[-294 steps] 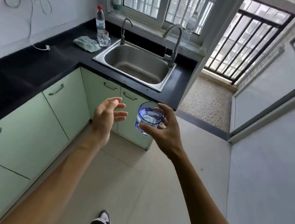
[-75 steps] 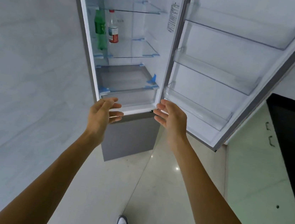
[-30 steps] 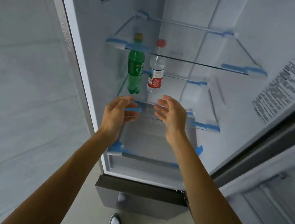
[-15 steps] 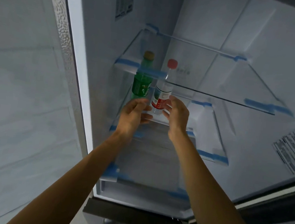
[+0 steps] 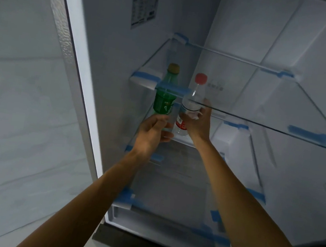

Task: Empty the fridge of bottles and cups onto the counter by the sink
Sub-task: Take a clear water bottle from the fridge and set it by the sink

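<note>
Here, inside the open fridge (image 5: pixel 251 31), I have both hands reaching under the upper glass shelf (image 5: pixel 263 98). My right hand (image 5: pixel 196 125) is wrapped round the clear bottle (image 5: pixel 190 106), the one with a red cap and a red label. Fingers curl behind its body and the thumb lies across the front. The bottle stands tilted slightly on the lower shelf (image 5: pixel 183 141), towards the left side of the fridge. Just beside it on the left the green bottle (image 5: pixel 164 101) stands upright. My left hand (image 5: pixel 150 132) sits at the green bottle's base with fingers loosely extended, not closed round anything. The blur keeps me from telling whether it touches the bottle. A printed sticker (image 5: pixel 145 2) is on the fridge's left inner wall.
</note>
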